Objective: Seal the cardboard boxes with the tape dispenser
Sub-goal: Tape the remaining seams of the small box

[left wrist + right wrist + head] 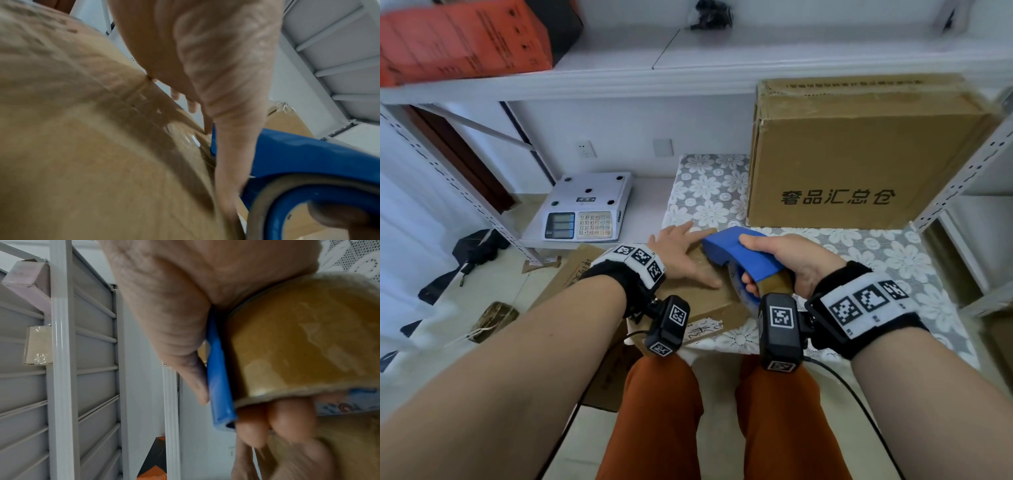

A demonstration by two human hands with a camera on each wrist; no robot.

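A small brown cardboard box (702,301) lies on the near edge of a lace-covered shelf, with a white label on its front side. My left hand (681,253) lies flat on the box's top, fingers straight and spread (226,91). My right hand (780,260) grips a blue tape dispenser (743,253), fingers through the roll's core. The dispenser's front end sits on the box's far right edge beside the left fingers. Its brown tape roll (304,344) fills the right wrist view, with the blue frame (218,369) under the thumb. The box top (86,146) fills the left wrist view.
A large brown carton (859,150) with black characters stands at the back right on the lace cloth (709,192). A grey weighing scale (589,209) sits at the left. An orange box (458,37) lies on the upper shelf. Metal shelf uprights (962,171) flank the space. Flattened cardboard (585,267) lies on the floor.
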